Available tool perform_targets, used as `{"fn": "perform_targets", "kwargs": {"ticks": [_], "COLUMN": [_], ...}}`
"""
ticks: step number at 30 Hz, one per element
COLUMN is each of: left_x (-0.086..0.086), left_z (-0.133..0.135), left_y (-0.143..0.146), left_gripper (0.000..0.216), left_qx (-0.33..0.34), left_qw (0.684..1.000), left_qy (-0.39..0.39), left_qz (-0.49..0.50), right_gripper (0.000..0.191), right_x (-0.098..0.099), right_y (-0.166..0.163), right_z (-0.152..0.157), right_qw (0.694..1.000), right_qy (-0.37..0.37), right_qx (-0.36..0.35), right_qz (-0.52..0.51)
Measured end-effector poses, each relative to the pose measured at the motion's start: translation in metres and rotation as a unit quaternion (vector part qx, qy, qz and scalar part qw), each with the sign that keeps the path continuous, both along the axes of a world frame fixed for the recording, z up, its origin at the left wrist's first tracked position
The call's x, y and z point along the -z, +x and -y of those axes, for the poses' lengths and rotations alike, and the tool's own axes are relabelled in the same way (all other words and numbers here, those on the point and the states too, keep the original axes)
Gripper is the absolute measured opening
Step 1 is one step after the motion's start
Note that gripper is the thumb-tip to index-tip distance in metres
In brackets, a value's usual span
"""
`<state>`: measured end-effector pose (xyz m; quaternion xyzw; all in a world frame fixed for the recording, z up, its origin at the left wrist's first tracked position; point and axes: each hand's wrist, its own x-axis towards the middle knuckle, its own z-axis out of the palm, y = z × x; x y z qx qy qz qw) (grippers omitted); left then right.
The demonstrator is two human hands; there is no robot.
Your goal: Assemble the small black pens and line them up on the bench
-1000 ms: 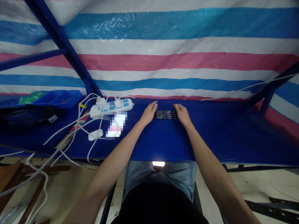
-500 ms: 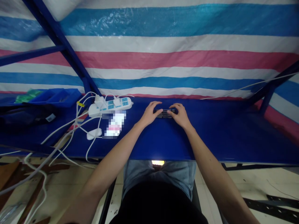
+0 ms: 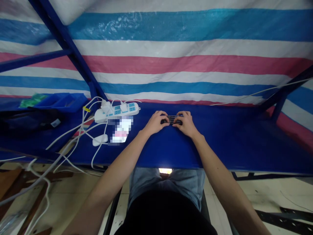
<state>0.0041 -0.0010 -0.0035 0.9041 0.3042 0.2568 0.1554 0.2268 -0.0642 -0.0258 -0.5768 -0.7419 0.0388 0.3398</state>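
A small row of black marker pens (image 3: pixel 172 119) lies on the blue table (image 3: pixel 220 143), straight ahead of me. My left hand (image 3: pixel 156 122) curls over the left ends of the pens, fingers closed around them. My right hand (image 3: pixel 186 123) does the same at the right ends. Only the middle part of the pens shows between my knuckles.
A white power strip (image 3: pixel 117 111) with plugs and white cables (image 3: pixel 73 137) sits to the left, beside a white adapter (image 3: pixel 99 140) and a blurred packet (image 3: pixel 120 130). Blue bins (image 3: pixel 58 101) stand at far left. A striped tarpaulin (image 3: pixel 171 58) hangs behind the table.
Both hands went from lying flat beside the pen ends to closing inward over the pens and gripping the bundle. The pens have hardly shifted.
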Motion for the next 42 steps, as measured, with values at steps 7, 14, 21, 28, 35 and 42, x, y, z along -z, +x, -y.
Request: {"fn": "perform_targets", "kwargs": {"ticks": [7,14,21,28,35,42], "left_x": [-0.004,-0.009,-0.009,-0.011,-0.011,-0.007], "left_z": [0.002,0.003,0.006,0.008,0.007,0.006], "left_y": [0.000,0.001,0.003,0.004,0.005,0.005], "left_gripper": [0.012,0.020,0.020,0.018,0.026,0.044], "left_qx": [0.008,-0.016,-0.036,-0.034,-0.053,-0.067], "left_qw": [1.000,0.998,0.997,0.997,0.996,0.995], "left_qy": [0.022,0.041,0.034,0.055,0.074,0.066], "left_qz": [0.019,0.053,0.061,0.045,0.000,-0.017], "right_gripper": [0.007,0.014,0.029,0.035,0.033,0.036], "right_x": [-0.005,-0.010,-0.010,-0.009,-0.010,-0.012], "right_y": [-0.001,0.000,-0.006,-0.009,-0.014,-0.016], "right_z": [0.003,0.003,0.005,0.006,0.008,0.009], "right_qw": [0.999,0.997,0.999,0.999,0.999,0.997], "right_qy": [0.032,0.016,0.013,0.025,0.030,0.043], "right_qx": [0.002,-0.022,-0.025,0.009,0.009,0.013], "right_qz": [-0.012,-0.065,-0.014,0.041,0.041,0.067]}}
